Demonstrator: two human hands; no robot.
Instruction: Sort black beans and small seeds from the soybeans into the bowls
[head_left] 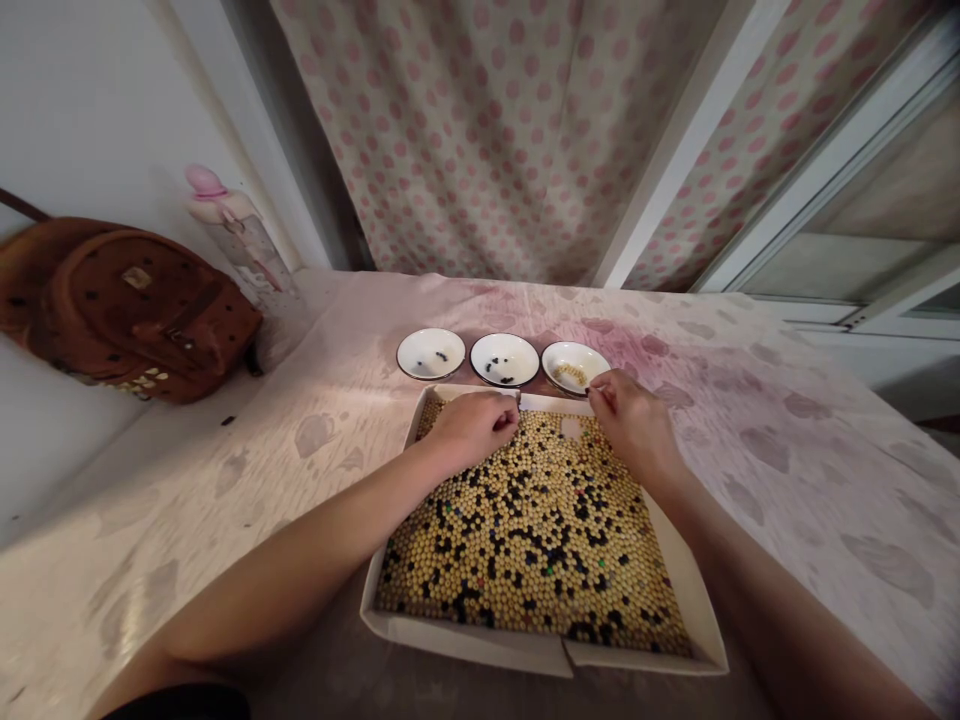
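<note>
A shallow white cardboard box (465,642) holds a dense layer of mixed beans (532,540), mostly pale yellow soybeans with many black beans and a few coloured ones. My left hand (472,430) lies curled on the beans near the box's far edge, its fingers hiding whatever they may hold. My right hand (634,425) reaches over the far right corner, its fingertips pinched together at the rim of a white dish with yellow beans (575,368). Two more white dishes stand to the left, one with a few black beans (430,354) and the middle one with black beans (504,360).
A stained pale tablecloth (787,480) covers the table around the box. A brown studded backpack (127,310) and a pink-capped bottle (240,240) stand at the far left. A polka-dot curtain (480,130) hangs behind the table.
</note>
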